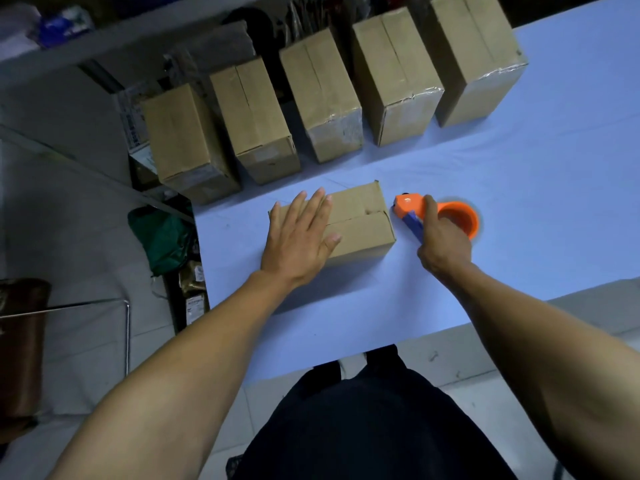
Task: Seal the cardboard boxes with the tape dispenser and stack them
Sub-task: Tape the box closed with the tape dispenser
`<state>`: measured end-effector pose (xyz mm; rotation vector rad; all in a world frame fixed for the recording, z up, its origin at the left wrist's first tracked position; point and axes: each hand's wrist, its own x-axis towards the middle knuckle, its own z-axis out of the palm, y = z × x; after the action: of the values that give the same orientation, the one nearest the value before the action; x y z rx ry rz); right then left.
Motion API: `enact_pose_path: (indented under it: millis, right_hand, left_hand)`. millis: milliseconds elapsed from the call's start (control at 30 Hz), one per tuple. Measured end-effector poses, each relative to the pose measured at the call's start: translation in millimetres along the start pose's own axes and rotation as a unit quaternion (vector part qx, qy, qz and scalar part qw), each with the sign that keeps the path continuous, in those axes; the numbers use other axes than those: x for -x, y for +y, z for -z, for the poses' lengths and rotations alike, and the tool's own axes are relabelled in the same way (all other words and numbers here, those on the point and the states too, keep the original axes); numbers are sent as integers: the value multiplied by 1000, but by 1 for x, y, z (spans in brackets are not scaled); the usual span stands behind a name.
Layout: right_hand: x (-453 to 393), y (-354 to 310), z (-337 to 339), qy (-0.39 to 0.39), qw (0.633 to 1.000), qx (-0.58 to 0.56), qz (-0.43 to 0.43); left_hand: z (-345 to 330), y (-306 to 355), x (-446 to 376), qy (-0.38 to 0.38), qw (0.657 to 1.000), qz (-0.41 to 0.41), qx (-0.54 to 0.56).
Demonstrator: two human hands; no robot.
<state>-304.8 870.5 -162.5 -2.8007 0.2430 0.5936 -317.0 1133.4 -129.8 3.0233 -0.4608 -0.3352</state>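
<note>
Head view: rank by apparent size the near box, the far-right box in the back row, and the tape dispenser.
1. far-right box and near box: look similar; the left hand covers part of the near one, so unranked.
2. tape dispenser, clearly smallest, gripped by the right hand.

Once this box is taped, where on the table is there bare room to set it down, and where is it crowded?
Bare blue table lies right of the tape dispenser held by the right hand, and along the near edge before the box under the left hand. A narrow strip runs between that box and the far row of five boxes, which crowds the back.
</note>
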Motion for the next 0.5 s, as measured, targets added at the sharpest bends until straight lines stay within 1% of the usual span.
enact_pose_path:
  millis: [100, 200, 267, 333, 400, 500]
  right_hand:
    - [-1, -2, 4, -3, 999, -43, 11]
    - [2, -4, 14, 57, 993, -99, 30]
    - [3, -6, 26, 94, 988, -121, 22]
    - [6, -13, 40, 82, 984, -159, 5]
    - [11, -22, 56, 74, 981, -182, 6]
    - [19, -40, 79, 79, 984, -150, 55]
  left_hand:
    - [2, -1, 0, -8, 1000, 5, 8]
    - [3, 0, 0, -6, 1000, 10, 12]
    - [5, 0, 1, -9, 1000, 9, 7]
    - [8, 1, 2, -8, 1000, 4, 6]
    - [12, 2, 5, -13, 1000, -2, 8]
    - [16, 3, 9, -13, 1000, -17, 10]
